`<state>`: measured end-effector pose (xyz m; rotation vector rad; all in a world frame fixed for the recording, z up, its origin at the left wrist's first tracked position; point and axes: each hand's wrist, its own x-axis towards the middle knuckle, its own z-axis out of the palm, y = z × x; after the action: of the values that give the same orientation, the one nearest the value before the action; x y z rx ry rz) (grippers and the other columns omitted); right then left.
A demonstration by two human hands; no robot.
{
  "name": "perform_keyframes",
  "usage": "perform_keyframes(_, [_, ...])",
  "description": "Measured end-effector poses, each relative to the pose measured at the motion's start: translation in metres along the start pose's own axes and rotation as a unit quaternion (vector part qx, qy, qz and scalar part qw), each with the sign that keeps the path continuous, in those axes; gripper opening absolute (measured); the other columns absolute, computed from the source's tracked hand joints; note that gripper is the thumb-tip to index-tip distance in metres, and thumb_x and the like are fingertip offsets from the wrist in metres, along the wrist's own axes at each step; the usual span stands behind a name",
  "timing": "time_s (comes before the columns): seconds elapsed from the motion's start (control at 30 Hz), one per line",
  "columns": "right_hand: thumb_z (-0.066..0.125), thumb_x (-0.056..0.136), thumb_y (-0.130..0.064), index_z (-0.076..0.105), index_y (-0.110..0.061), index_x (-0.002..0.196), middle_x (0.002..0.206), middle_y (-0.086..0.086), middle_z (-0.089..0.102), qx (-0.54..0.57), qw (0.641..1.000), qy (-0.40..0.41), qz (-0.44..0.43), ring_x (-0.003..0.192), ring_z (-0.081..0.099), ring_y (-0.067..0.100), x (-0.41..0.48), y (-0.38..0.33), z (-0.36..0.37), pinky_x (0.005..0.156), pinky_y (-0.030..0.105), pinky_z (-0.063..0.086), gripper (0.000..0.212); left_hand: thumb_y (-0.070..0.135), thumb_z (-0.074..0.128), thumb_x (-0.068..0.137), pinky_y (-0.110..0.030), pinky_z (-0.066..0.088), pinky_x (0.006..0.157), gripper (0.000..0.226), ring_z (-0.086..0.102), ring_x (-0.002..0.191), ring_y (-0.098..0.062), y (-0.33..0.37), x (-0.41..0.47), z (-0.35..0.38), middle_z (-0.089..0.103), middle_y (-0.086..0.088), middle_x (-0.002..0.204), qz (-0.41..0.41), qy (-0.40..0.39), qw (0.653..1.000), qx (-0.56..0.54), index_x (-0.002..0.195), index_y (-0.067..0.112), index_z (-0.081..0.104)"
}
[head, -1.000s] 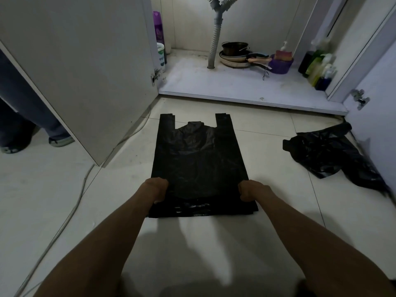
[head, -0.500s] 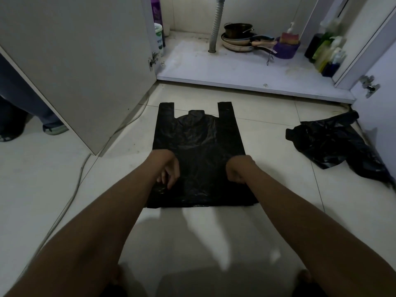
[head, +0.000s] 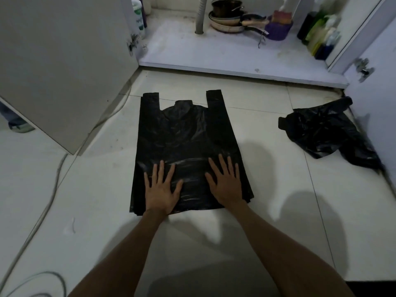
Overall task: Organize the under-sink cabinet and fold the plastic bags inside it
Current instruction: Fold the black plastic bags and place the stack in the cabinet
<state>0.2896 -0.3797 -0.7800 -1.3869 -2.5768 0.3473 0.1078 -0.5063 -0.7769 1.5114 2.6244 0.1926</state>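
Dim light. The floor (head: 267, 168) is large pale glossy tiles with thin grout lines and soft shadows near me. Ahead of me the cabinet (head: 192, 52) stands open, its white base scuffed, and a grey drain pipe (head: 200, 16) rises from it. The left door (head: 64, 61) is swung wide; the right door (head: 377, 82) is at the frame edge. A white cable (head: 49, 200) trails along the floor on my left.

My left hand (head: 162, 189): flat, palm down, fingers splayed toward 12 o'clock. My right hand (head: 226, 182): likewise. Forearms bare, outstretched.
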Motion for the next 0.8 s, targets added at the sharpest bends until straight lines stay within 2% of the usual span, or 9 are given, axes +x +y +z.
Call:
perform_keyframes(0.07, [0.024,0.099,-0.057,0.026,-0.035,0.152,0.161,0.004,0.019,-0.02,0.999,0.018,0.035,0.15,0.013,0.028,0.007,0.016,-0.005,0.121,0.05,0.005,0.058,0.067,0.007,0.09,-0.049,-0.007,0.119,0.072,-0.004,0.149,-0.023,-0.019,0.005,-0.005,0.001,-0.003,0.162,-0.037,0.016,0.999,-0.001,0.153,0.034,0.009])
perform_keyframes(0.1, [0.022,0.098,-0.058,0.022,-0.034,0.153,0.162,0.004,0.016,-0.029,0.997,0.0,0.064,0.15,0.01,0.028,0.04,0.033,-0.004,0.12,0.051,0.001,0.06,0.068,0.007,0.09,-0.05,-0.009,0.119,0.072,-0.005,0.149,-0.023,-0.02,0.04,0.0,-0.001,-0.003,0.162,-0.055,0.0,0.998,-0.013,0.154,0.034,0.007])
perform_keyframes(0.23, [0.017,0.1,-0.055,0.006,-0.027,0.156,0.164,0.006,0.001,-0.043,0.99,-0.022,0.131,0.15,-0.003,0.028,0.049,0.056,-0.007,0.119,0.054,-0.004,0.064,0.065,0.011,0.094,-0.053,-0.013,0.117,0.069,-0.013,0.148,-0.023,-0.042,0.051,-0.004,-0.01,-0.002,0.162,-0.102,-0.02,0.995,-0.016,0.154,0.032,-0.001])
perform_keyframes(0.33, [0.023,0.102,-0.048,0.013,-0.013,0.156,0.163,0.014,-0.002,-0.033,0.981,-0.018,0.191,0.15,-0.005,0.031,0.043,0.048,-0.005,0.118,0.059,0.0,0.065,0.055,0.018,0.099,-0.06,-0.01,0.114,0.064,-0.011,0.148,-0.027,-0.047,0.044,-0.003,-0.007,-0.005,0.162,-0.137,-0.027,0.99,-0.035,0.155,0.026,0.006])
perform_keyframes(0.4, [0.026,0.103,-0.046,0.013,-0.01,0.156,0.163,0.014,-0.003,-0.041,0.987,-0.02,0.156,0.15,-0.005,0.03,0.049,0.038,-0.01,0.118,0.058,-0.001,0.065,0.052,0.019,0.1,-0.06,-0.011,0.113,0.063,-0.01,0.148,-0.028,-0.039,0.047,-0.007,-0.005,-0.009,0.162,-0.132,-0.013,0.991,-0.031,0.155,0.024,0.009])
perform_keyframes(0.5, [0.03,0.101,-0.051,0.005,-0.019,0.157,0.163,0.008,-0.006,-0.021,0.997,-0.062,0.029,0.15,-0.009,0.028,0.08,0.018,-0.02,0.119,0.054,-0.003,0.068,0.05,0.024,0.1,-0.054,-0.009,0.116,0.061,-0.009,0.149,-0.025,-0.014,0.079,-0.018,-0.004,-0.008,0.162,-0.052,-0.002,0.998,-0.04,0.154,0.025,0.009])
perform_keyframes(0.67, [0.044,0.094,-0.057,0.003,-0.035,0.155,0.163,0.006,-0.01,-0.045,0.983,-0.168,-0.057,0.149,-0.013,0.031,0.13,-0.002,-0.025,0.117,0.057,-0.001,0.077,0.064,0.039,0.09,-0.055,-0.005,0.118,0.076,-0.014,0.148,-0.024,0.022,0.131,-0.027,-0.01,-0.004,0.161,0.057,-0.105,0.993,-0.025,0.153,0.035,0.007])
perform_keyframes(0.73, [0.045,0.092,-0.061,0.006,-0.041,0.154,0.163,0.005,-0.011,-0.057,0.974,-0.209,-0.065,0.149,-0.012,0.032,0.146,0.003,-0.026,0.117,0.057,-0.001,0.076,0.073,0.049,0.079,-0.059,-0.005,0.116,0.09,-0.017,0.147,-0.025,0.024,0.15,-0.03,-0.013,-0.003,0.161,0.055,-0.166,0.985,-0.015,0.152,0.041,0.006])
perform_keyframes(0.8, [0.042,0.089,-0.07,0.007,-0.044,0.153,0.163,0.003,-0.013,-0.046,0.968,-0.243,-0.034,0.149,-0.013,0.033,0.156,0.013,-0.026,0.117,0.057,-0.002,0.077,0.08,0.056,0.069,-0.064,-0.008,0.112,0.105,-0.02,0.146,-0.027,0.017,0.164,-0.034,-0.019,-0.001,0.16,0.014,-0.221,0.975,-0.03,0.151,0.045,0.001])
